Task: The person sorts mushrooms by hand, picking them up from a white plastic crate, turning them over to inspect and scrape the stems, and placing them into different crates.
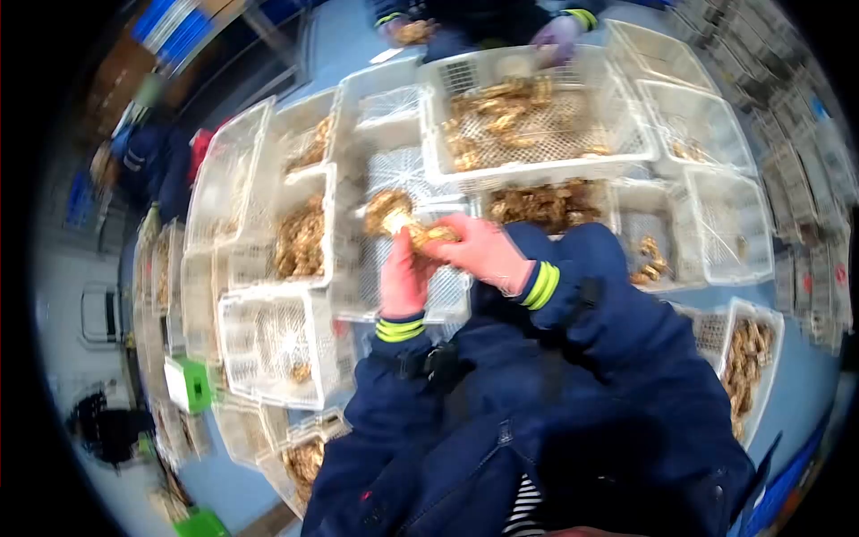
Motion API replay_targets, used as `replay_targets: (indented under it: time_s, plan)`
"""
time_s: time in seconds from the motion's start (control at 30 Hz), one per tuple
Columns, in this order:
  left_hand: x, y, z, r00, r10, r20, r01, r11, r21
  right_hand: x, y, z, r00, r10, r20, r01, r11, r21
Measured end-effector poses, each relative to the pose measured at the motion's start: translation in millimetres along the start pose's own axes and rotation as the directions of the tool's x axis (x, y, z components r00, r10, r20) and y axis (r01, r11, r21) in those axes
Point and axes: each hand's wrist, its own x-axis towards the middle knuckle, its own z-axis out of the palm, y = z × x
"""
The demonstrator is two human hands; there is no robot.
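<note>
A brown mushroom with a broad cap and a pale stem is held in front of me, over the white crates. My left hand, in a pink glove, is closed around its stem from below. From the right, my right hand, also pink-gloved, has its fingers closed on the stem end. Beneath my hands lies a white perforated crate with a mesh floor. Just beyond my knees, a crate holds a pile of brown mushrooms. Motion blurs the finer details.
A large white crate with scattered mushrooms stands ahead. Across it sits another person, one gloved hand at its rim. More crates surround me, including a filled one at right. Stacked crates line the right side.
</note>
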Motion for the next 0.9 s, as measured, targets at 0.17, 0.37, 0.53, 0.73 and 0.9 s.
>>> replay_targets:
  time_s: [0.17, 0.37, 0.53, 0.73, 0.9]
  plan:
    - [7.9, 11.0, 13.7, 0.994, -0.113, -0.004, 0.112, 0.990, 0.091, 4.4, 25.1, -92.2, 0.973, 0.024, -0.231, -0.018, 1.000, 0.025]
    - [19.6, 20.1, 6.5, 0.996, -0.088, 0.001, 0.088, 0.996, 0.026, -37.4, 44.7, -258.8, 0.666, 0.022, -0.746, 0.236, 0.942, 0.239]
    - [29.3, 7.3, 12.7, 0.992, -0.126, -0.030, 0.128, 0.989, 0.072, -64.4, 132.9, -364.9, 0.393, 0.128, -0.910, 0.259, 0.935, 0.243]
    - [53.4, 7.5, 0.9, 0.960, -0.234, 0.156, 0.251, 0.962, -0.103, -58.3, 223.7, -438.4, 0.290, 0.299, -0.909, 0.215, 0.906, 0.366]
    - [68.3, 1.5, 19.5, 0.977, -0.162, -0.136, 0.182, 0.971, 0.152, -25.1, 265.7, -491.7, 0.194, 0.390, -0.900, 0.356, 0.827, 0.435]
